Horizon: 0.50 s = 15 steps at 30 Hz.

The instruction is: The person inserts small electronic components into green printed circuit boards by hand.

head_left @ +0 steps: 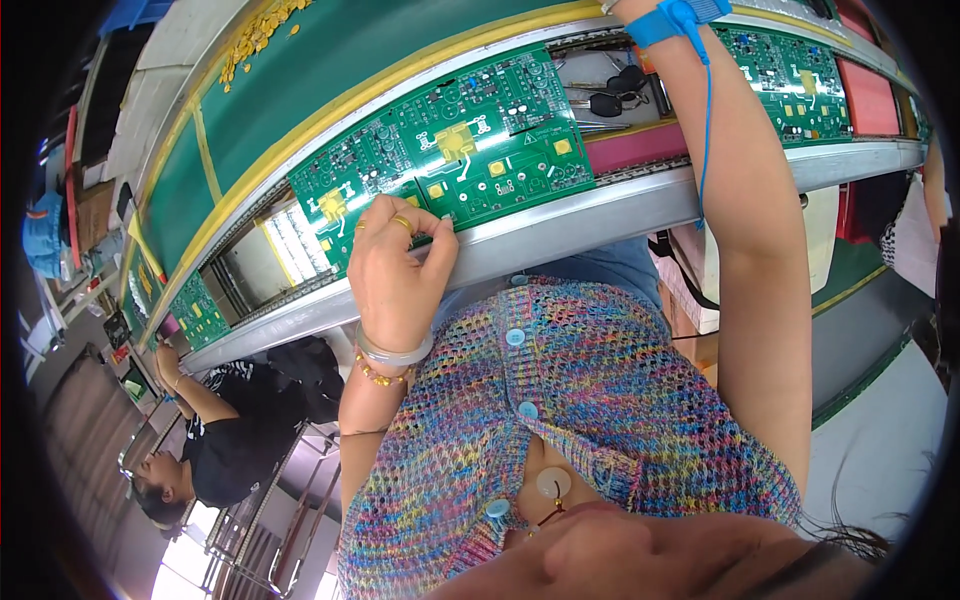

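A green circuit board (530, 165) with yellow pads and many small parts lies across the rails of a conveyor in front of me. My left hand (400, 265) rests at its near edge, left of the middle. The fingers are bent and drawn together against the board; whatever is between them is hidden. My right arm (745, 160) stretches over the conveyor, with a blue wrist strap (665, 24) and its cord on it. Beyond the strap the right hand is cut off by the top of the picture.
More green boards sit on the conveyor, right (780, 85) and left (198, 312). Keys (605, 103) lie between boards. A silver rail (520, 240) runs along my side. Small yellow parts (262, 38) are piled on the green bench. Another person (235, 450) works at far left.
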{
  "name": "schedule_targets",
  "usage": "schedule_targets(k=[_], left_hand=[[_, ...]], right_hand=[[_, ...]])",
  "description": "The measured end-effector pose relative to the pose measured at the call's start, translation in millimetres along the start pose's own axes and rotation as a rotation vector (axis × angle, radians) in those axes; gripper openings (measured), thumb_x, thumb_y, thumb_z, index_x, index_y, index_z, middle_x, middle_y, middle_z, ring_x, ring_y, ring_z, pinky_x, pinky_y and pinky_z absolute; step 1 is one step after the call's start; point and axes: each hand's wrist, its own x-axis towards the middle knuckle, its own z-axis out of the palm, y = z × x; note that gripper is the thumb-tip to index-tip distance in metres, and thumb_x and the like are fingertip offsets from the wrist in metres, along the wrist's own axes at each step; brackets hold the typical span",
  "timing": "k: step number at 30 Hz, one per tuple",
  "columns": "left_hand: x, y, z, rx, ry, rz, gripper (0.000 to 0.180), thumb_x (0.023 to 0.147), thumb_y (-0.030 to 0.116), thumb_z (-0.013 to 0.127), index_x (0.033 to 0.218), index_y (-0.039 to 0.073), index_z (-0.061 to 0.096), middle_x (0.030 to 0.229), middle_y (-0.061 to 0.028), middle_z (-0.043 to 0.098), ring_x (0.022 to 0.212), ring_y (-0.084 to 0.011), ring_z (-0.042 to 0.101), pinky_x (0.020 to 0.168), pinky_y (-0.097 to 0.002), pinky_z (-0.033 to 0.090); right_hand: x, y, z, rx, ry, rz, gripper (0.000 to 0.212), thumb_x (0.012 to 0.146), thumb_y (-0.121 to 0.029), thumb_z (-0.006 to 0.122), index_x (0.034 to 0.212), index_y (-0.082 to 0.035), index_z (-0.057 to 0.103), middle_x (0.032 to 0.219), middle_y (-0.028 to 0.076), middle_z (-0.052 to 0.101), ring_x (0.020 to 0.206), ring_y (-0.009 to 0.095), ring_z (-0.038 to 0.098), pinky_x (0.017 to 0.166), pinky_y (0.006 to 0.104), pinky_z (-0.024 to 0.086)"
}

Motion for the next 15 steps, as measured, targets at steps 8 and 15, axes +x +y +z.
schedule_targets(k=[8, 15], left_hand=[[-3.4, 0.9, 3.4, -0.051, 0.014, -0.073, 0.012, 0.072, 0.007, 0.069, 0.069, 0.001, 0.059, 0.075, -0.0093, 0.054, 0.067, -0.0257, 0.054, 0.06, -0.0346, 0.044], [-2.6, 0.0, 3.7, -0.06, 0.035, -0.044, 0.012, 0.072, 0.006, 0.068, 0.069, 0.001, 0.058, 0.075, -0.009, 0.054, 0.068, -0.0253, 0.054, 0.061, -0.0342, 0.043]], right_hand=[[2.7, -16.1, -22.8, 0.304, -0.141, 0.02, 0.012, 0.078, -0.019, 0.062, 0.076, -0.007, 0.063, 0.078, 0.012, 0.062, 0.079, 0.028, 0.063, 0.069, 0.0378, 0.051], [-1.5, -20.9, -10.9, 0.132, 0.012, 0.046, 0.012, 0.078, -0.018, 0.063, 0.081, -0.007, 0.065, 0.083, 0.012, 0.062, 0.086, 0.026, 0.061, 0.076, 0.0364, 0.05]])
